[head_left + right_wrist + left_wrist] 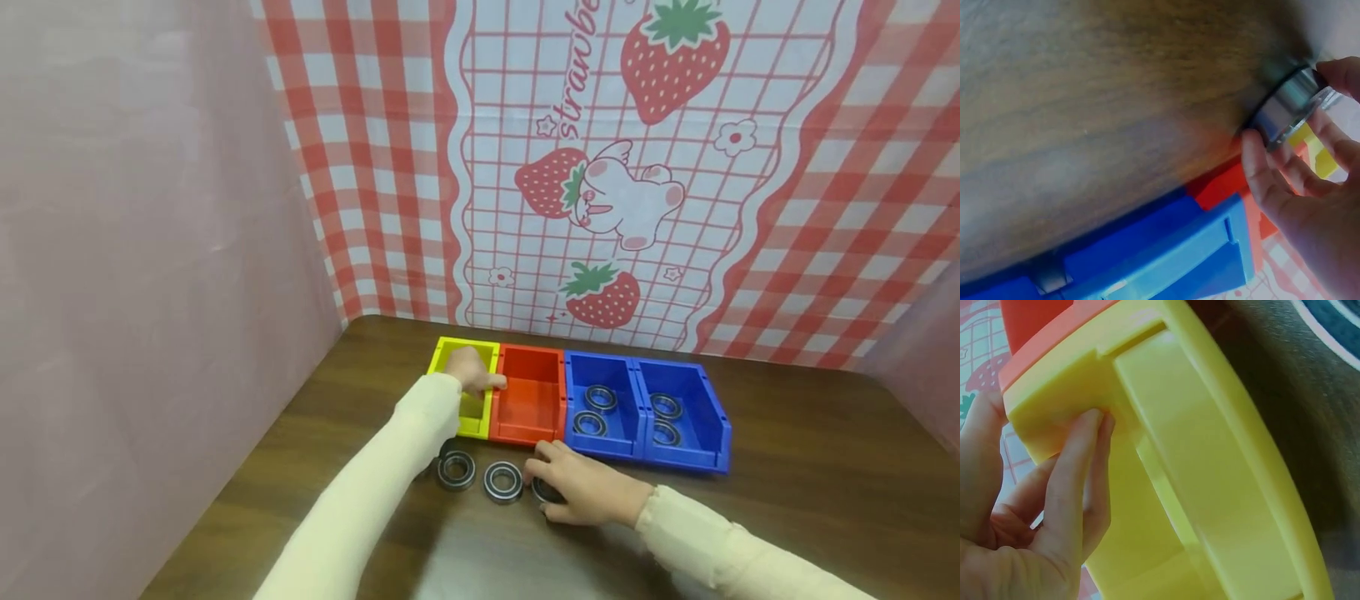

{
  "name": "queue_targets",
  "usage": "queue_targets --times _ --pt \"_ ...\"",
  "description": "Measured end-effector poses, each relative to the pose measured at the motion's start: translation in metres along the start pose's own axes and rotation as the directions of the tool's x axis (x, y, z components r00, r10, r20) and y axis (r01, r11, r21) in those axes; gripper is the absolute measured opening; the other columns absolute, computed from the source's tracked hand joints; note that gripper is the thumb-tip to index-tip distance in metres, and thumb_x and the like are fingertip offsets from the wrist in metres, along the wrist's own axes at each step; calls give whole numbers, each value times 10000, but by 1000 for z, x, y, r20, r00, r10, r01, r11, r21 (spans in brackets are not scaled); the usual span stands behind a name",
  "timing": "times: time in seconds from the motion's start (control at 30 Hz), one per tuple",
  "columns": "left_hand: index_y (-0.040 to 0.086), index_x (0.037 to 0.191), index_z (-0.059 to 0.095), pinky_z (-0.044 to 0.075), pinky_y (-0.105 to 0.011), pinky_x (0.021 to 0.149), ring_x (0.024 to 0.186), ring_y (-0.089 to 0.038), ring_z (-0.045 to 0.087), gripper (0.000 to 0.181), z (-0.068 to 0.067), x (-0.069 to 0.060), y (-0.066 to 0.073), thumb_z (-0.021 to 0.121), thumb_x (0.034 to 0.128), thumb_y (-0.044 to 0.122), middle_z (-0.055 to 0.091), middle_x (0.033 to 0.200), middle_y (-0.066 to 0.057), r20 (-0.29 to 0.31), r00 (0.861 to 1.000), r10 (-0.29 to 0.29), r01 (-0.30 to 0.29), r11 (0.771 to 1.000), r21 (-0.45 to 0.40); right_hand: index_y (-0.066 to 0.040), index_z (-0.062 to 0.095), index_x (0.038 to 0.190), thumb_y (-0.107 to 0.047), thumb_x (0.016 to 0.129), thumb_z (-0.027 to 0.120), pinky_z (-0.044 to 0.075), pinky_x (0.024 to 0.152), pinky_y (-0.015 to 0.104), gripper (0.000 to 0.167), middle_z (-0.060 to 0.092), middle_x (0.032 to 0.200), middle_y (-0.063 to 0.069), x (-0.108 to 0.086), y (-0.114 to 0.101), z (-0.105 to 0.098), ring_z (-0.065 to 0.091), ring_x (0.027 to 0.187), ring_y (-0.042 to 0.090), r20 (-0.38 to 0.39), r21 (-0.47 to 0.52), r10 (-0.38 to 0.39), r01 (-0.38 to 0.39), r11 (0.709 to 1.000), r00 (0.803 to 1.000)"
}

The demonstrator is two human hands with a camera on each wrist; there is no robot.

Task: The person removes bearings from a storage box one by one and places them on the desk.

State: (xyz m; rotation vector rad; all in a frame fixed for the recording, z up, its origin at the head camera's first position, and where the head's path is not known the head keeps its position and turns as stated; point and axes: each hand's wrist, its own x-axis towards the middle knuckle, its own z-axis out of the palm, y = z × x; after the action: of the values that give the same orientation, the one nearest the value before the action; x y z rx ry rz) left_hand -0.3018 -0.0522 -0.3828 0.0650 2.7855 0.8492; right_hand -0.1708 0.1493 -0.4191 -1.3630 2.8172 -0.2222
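My left hand (468,372) is at the yellow bin (476,429). In the left wrist view its fingers (1072,475) reach inside against the wall beside the red bin (528,402), with the thumb on the other side, so the hand pinches that wall. On the table in front of the bins, my right hand (588,487) grips a ball bearing (1291,103) between thumb and fingertips; the hand covers much of it in the head view. Two more bearings, a middle one (503,482) and a left one (456,470), lie flat to its left.
Two blue bins, a nearer-left one (600,367) and a right one (708,417), adjoin the red bin, each with two bearings inside. Behind the row hangs a strawberry-print cloth (480,208). Part of another dark ring shows beside the left sleeve (375,492).
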Motion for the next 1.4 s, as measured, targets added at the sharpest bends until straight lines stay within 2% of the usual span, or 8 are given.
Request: queue_targets --times 0.27,0.47,0.7,0.8,0.93,1.13,1.27,1.4 --pt "61 748 675 515 -299 708 717 -223 644 331 -6 -11 -1 734 813 380 711 744 -71 -10 999 -31 30 998 -62 -169 569 1202 -308 811 754 523 875 292 454 556 1079 -15 -10 -3 -14 549 982 107 79 -3 38 -38 999 996" --pt "27 763 632 481 -266 616 665 -224 610 305 -1 -20 7 747 820 303 603 665 -61 -54 999 -2 -3 996 -94 -169 579 1230 -317 809 754 521 904 313 480 585 1122 -19 -29 1 -25 570 1013 111 117 20 92 -95 995 989" --pt "-15 782 638 438 -260 568 601 -168 471 240 5 -26 29 767 804 186 515 659 -53 -156 981 114 -109 993 38 -103 635 1152 -269 805 750 521 906 357 402 645 1095 27 -40 13 -50 617 997 158 154 60 161 -172 983 975" --pt "-35 929 646 521 -307 713 727 -200 509 316 12 -26 43 757 820 239 598 829 -106 -187 972 140 -126 988 85 -72 650 1113 -248 811 745 517 912 408 362 665 1105 80 -40 20 -66 626 1015 219 193 95 234 -255 962 953" --pt "-45 1202 546 516 -383 954 990 -269 556 518 25 -29 62 711 859 307 579 1155 -187 -202 967 152 -144 988 52 -46 649 1121 -257 824 740 509 925 466 376 666 1140 136 -34 29 -85 619 1062 293 207 98 306 -331 938 929" --pt "-59 1360 419 505 -413 987 1175 -314 555 685 43 -35 81 689 874 341 491 1354 -220 -165 967 197 -207 977 -47 -30 616 1215 -271 839 735 499 957 490 463 625 1233 176 -18 40 -96 589 1135 331 148 102 403 -419 902 903" --pt "-45 1203 543 574 -321 764 882 -237 627 537 51 -36 87 711 859 332 634 1017 -151 -122 973 196 -211 969 -131 -24 612 1217 -263 834 741 490 971 493 469 614 1239 188 -12 46 -91 589 1140 327 98 83 452 -459 884 887" --pt "7 904 629 444 -207 501 576 -161 548 343 57 -34 90 731 841 329 516 615 -30 -84 983 166 -179 967 -180 -12 630 1169 -252 822 752 491 964 488 439 629 1190 185 -8 51 -85 599 1105 316 63 88 486 -490 867 872"
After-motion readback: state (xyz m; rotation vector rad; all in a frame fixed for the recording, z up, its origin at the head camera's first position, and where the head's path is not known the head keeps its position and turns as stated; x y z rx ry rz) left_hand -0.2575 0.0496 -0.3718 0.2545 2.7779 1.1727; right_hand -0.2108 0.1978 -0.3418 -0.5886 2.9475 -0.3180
